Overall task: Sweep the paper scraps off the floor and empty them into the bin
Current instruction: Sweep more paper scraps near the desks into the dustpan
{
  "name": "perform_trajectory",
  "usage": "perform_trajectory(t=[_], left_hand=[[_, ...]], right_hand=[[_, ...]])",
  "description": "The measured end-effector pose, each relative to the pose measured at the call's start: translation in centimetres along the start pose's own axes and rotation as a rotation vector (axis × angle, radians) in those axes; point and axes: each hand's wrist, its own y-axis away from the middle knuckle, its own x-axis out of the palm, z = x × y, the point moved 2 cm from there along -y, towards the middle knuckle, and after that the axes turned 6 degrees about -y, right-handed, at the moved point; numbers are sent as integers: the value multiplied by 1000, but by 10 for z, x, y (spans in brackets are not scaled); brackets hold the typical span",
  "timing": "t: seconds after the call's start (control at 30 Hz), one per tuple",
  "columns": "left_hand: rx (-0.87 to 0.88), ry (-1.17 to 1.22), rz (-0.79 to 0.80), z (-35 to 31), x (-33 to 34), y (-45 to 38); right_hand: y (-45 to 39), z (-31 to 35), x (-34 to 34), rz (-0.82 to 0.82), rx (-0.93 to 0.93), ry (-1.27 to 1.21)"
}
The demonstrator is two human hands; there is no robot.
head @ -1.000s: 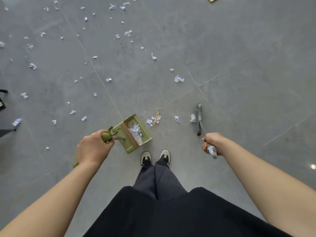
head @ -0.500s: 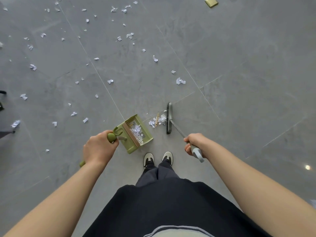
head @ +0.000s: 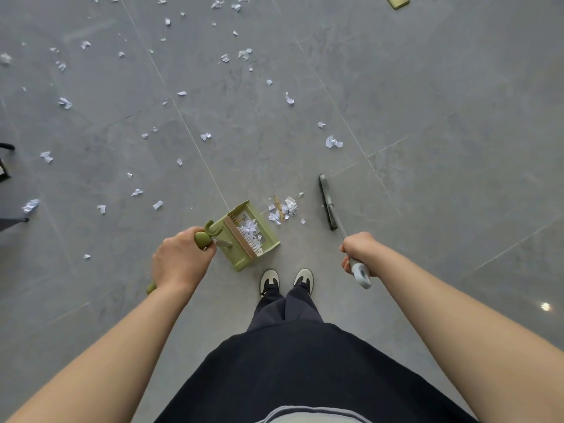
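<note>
A grey tiled floor (head: 427, 117) with thin pale joint lines fills the view from above, and white paper scraps (head: 206, 136) lie scattered over its far and left parts. Near the person's 2 feet, in black-and-white shoes (head: 269, 281), a green dustpan (head: 248, 235) rests on the floor with its open mouth facing right and far; a small heap of torn paper already lies inside it against a comb-like row of teeth. The left hand (head: 180, 261) grips the dustpan's green handle (head: 204, 238), fingers curled round it, with the handle's end showing below the wrist. Just to the right of the dustpan's mouth sits a small pile of scraps (head: 283, 209) with a thin tan stick among them; some pieces carry dark print, but it is too small to read. Further right, apart from that pile, the dark head of the broom (head: 327, 203) lies on the floor, running near to far. The right hand (head: 357, 248) is closed round the broom's grey handle, whose looped end sticks out below the fist. At the far right edge lies a small olive-yellow square object (head: 396, 0), partly cut off. Dark furniture legs (head: 6, 166) show at the left edge. No brand or label is legible anywhere.
</note>
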Motion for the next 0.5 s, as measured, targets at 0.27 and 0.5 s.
perform_trajectory(t=[0.27, 0.5], left_hand=[[-18, 7, 13, 4, 3, -7], [17, -9, 35, 0, 4, -12]], right_hand=[[-2, -11, 18, 117, -50, 198], [16, -22, 47, 220, -118, 386]])
